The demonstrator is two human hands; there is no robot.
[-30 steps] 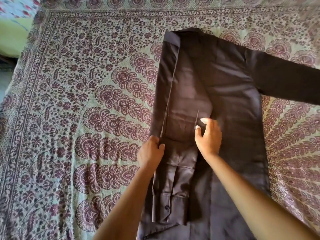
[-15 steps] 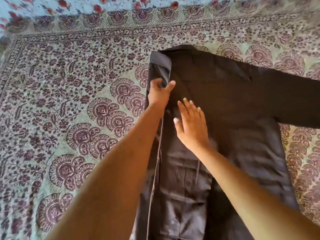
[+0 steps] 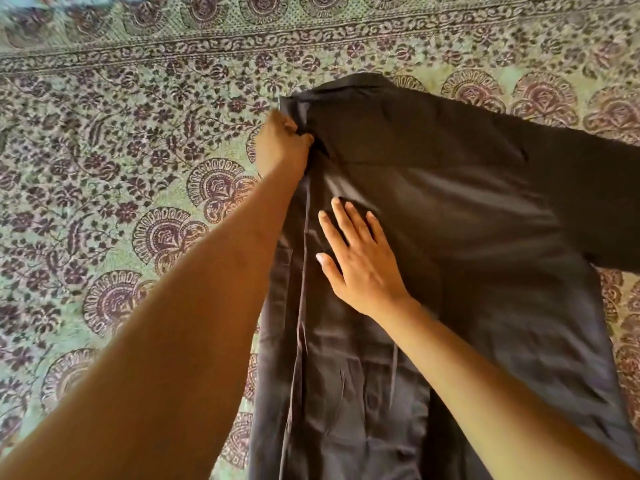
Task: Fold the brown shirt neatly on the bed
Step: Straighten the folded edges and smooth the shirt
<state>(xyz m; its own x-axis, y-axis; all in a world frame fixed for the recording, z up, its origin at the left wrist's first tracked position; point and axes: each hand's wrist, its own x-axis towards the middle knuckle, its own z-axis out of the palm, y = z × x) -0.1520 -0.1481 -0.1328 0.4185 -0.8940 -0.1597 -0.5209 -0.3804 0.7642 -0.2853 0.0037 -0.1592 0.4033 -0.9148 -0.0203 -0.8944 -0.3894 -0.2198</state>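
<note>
The brown shirt point(image 3: 467, 209) lies flat, back side up, on the patterned bedspread point(image 3: 121, 161). Its left side is folded inward, with that sleeve running down along the fold toward me. The other sleeve point(image 3: 595, 202) stretches out to the right edge of the view. My left hand point(image 3: 282, 147) pinches the folded edge at the shoulder, close to the collar. My right hand point(image 3: 360, 261) lies flat with fingers spread on the folded part, below and to the right of the left hand.
The bedspread has a green ground with maroon floral medallions and a border band point(image 3: 311, 39) running across the far side. Bare bedspread extends to the left of the shirt and beyond the collar.
My left hand has moved up the folded edge from mid-shirt to the shoulder and closed on the fabric. My right hand has slid up and flattened on the cloth. The view has shifted toward the collar.
</note>
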